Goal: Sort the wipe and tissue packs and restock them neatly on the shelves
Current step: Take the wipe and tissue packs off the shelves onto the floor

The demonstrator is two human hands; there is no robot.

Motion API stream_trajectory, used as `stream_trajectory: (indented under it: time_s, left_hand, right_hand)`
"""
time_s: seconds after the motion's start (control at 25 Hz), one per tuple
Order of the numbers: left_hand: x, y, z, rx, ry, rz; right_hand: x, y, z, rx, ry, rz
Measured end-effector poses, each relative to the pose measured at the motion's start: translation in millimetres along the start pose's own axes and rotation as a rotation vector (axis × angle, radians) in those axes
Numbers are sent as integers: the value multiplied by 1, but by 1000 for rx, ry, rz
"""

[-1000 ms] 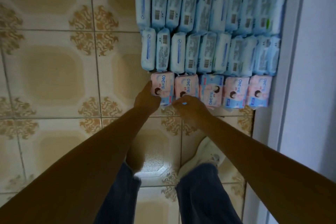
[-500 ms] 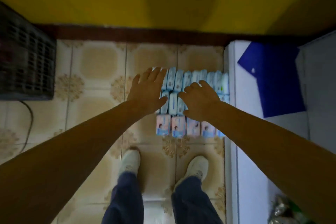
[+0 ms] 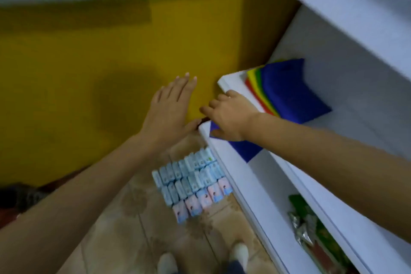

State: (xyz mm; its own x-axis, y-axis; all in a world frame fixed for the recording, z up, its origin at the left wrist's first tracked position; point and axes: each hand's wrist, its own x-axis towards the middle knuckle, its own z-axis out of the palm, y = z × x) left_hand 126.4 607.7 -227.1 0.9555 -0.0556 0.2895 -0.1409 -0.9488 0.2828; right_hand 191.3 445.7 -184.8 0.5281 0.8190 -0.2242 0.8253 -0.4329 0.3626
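Wipe and tissue packs (image 3: 191, 182) are being kept in tidy rows on the floor (image 3: 133, 240), right beside the white shelves (image 3: 244, 184). The left hand (image 3: 171, 107) is being held up flat in front of the yellow wall (image 3: 89, 73), with fingers straight and nothing in it. The right hand (image 3: 229, 115) is being laid over a blue sheet (image 3: 242, 151) on a shelf. Whether the sheet is being gripped cannot be told.

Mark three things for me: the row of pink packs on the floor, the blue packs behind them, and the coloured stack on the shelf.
pink packs (image 3: 204, 199), head view, front of the middle pack in the row.
blue packs (image 3: 189, 174), head view, centre of the block.
coloured stack (image 3: 289, 89), head view, its blue top layer.
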Motion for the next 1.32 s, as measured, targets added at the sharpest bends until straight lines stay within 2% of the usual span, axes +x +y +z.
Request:
stream_trajectory:
  time_s: [0.2,0.4,0.6,0.76,1.0,1.32]
  left_hand:
    - [48,113,-56,-56,57,243]
    - [63,255,-80,-110,85,463]
    - [21,433,-77,-218,21,722]
    - [-22,539,-56,-220,-8,816]
    - [-45,619,-35,-243,-32,893]
    - [30,630,-15,-201,35,894]
  right_hand:
    - [-119,46,-58,-57,57,306]
    - [-276,75,-76,-70,58,595]
    - [-456,67,-58,-16,17,861]
    - [-569,52,-33,53,7,1042]
    - [-647,53,-7,128,26,1193]
    - [-616,115,14,119,71,1214]
